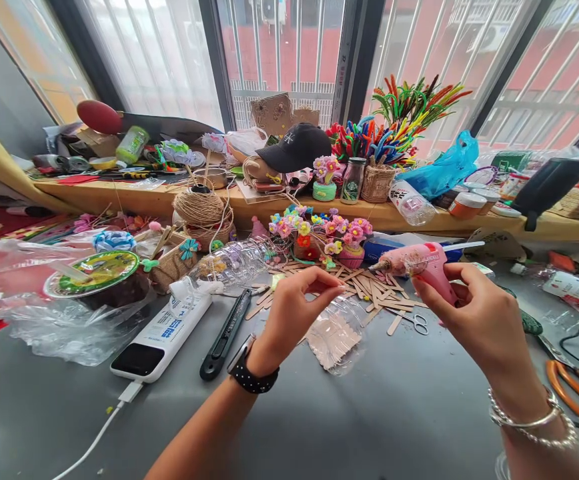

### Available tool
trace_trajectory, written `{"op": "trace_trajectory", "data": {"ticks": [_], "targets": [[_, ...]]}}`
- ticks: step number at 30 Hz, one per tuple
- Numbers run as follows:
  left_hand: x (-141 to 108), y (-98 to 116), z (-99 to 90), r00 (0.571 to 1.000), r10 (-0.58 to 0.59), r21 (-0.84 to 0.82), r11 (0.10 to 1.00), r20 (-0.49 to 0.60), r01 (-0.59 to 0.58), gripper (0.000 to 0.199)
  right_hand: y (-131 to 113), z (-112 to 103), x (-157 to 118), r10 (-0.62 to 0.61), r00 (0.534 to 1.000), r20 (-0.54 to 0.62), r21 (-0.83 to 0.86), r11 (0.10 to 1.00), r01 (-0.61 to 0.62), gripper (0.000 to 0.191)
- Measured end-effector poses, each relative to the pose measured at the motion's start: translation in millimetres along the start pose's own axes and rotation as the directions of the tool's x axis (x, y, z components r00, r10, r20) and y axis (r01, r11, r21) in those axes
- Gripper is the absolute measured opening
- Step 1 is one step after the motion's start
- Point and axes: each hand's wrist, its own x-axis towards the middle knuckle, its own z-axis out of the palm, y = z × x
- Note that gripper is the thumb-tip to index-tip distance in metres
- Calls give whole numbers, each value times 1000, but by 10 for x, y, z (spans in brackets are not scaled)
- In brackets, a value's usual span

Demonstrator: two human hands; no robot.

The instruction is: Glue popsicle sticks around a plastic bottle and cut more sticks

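Observation:
My right hand point(469, 307) is wrapped round the handle of a pink glue gun point(419, 261), its metal nozzle pointing left and a white glue stick sticking out behind. My left hand point(302, 307), with a black dotted watch band at the wrist, is closed in a pinch; whatever the fingertips hold, if anything, is too small to name. Below and between the hands, a clear plastic piece point(352, 333) lies over a beige scalloped piece point(333, 343) on the grey table. Wooden sticks point(379, 293) are scattered behind it, beside small scissors point(419, 324).
A white power bank point(162, 333) with a cable and a dark green cutter point(227, 333) lie left. Orange-handled scissors point(577, 397) are at the right edge. Behind stand a twine roll point(202, 217), a lidded cup point(99, 277), pink flowers point(353, 237) and a crowded ledge point(249, 212).

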Motion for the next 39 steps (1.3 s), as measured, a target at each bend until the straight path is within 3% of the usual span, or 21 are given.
{"op": "trace_trajectory", "data": {"ticks": [8,12,19,22,24,27,31,34,39], "targets": [[93,-103,-291,987,-61,-22,998,-148,58,18,80,-65,38,110,994,4,102,989,-110,40],[145,-150,-441,974,-86,-65,995,-208,74,41,77,-140,54,189,982,3,149,971,-187,44],[179,-304,-748,948,-126,241,950,-291,200,24,102,-194,80,260,965,-35,125,959,-254,48],[147,-333,-897,940,-150,486,824,-305,290,32,178,-188,103,244,964,-102,44,970,-240,49],[113,-319,-984,927,-269,619,691,-261,375,33,250,-172,129,134,968,-212,-123,979,-162,50],[72,-264,-1064,864,-478,722,542,-157,431,27,344,-142,165,-72,943,-326,-344,938,-48,54],[71,-205,-1070,778,-623,790,436,-81,431,15,375,-121,179,-108,942,-319,-382,924,-24,53],[96,-232,-1030,773,-634,820,439,-7,367,15,357,-116,174,-105,945,-311,-378,926,-21,52],[128,-329,-944,815,-566,769,576,129,278,22,349,-105,164,-39,963,-266,-327,944,-52,51]]}}
